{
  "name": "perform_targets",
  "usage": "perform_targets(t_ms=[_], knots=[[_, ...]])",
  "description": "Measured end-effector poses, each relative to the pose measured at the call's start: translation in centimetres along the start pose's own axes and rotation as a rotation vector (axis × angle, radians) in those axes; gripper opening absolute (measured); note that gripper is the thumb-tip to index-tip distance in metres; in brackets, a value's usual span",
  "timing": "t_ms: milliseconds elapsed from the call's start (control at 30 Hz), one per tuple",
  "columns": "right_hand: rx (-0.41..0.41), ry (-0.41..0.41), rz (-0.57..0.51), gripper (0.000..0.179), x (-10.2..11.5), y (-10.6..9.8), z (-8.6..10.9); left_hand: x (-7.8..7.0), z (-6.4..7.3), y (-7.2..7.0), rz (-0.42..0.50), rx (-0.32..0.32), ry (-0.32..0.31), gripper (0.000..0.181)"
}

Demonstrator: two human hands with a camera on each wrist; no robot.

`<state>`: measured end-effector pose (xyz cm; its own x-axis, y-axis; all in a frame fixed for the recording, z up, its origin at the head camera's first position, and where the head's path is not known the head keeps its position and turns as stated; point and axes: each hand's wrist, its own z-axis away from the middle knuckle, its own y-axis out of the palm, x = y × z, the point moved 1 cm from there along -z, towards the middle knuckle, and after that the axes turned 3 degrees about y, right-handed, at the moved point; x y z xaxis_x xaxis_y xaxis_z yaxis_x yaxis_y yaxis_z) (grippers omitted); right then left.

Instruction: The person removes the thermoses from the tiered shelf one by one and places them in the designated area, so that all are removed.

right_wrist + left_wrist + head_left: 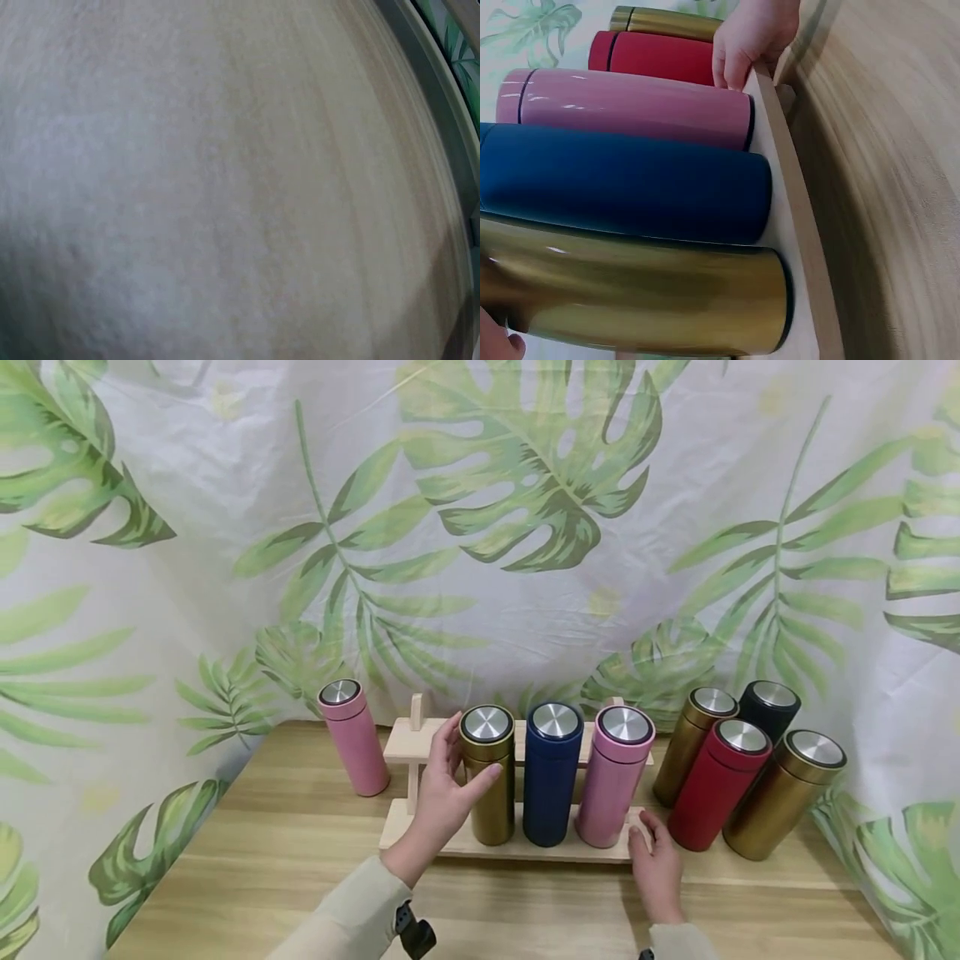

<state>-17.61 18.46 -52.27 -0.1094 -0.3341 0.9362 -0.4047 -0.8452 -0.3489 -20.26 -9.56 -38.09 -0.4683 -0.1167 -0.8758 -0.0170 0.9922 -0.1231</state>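
A two-tier wooden rack (397,828) stands on the table, with a gold thermos flask (492,814), a dark blue flask (551,781) and a pink flask (609,793) upright along its lower board. My left hand (442,789) holds the gold flask near its top from the left, thumb across the front and fingers round the far side. At the lower board's right end, my right hand (660,864) grips the rack between thumb and fingers. The left wrist view shows the right hand (757,37) over the board's end, beside the pink flask (637,105).
Another pink flask (356,743) stands left of the rack. To the right are a red flask (718,789), two gold ones and a black one (768,706), grouped close together. A leaf-patterned cloth (525,610) hangs behind the wooden table (262,835).
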Motion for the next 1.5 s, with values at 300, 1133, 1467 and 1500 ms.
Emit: perform_targets(t_ms=[300, 1133, 1467, 1500], knots=[[-0.023, -0.001, -0.013, 0.038, -0.1, 0.1, 0.0, 0.4, 0.1, 0.5, -0.016, 0.022, -0.08, 0.079], [-0.04, -0.008, -0.047, 0.037, -0.2, 0.4, 0.1, 1.3, 0.4, 0.6, -0.017, -0.065, -0.012, 0.078], [-0.056, -0.008, -0.039, 0.036, -0.1, 0.4, 0.2, -2.5, 0.7, -0.1, -0.053, -0.088, 0.022, 0.075], [-0.058, -0.008, -0.038, 0.036, -0.1, 0.4, 0.2, -2.7, 0.7, -0.3, -0.059, -0.089, 0.043, 0.075]])
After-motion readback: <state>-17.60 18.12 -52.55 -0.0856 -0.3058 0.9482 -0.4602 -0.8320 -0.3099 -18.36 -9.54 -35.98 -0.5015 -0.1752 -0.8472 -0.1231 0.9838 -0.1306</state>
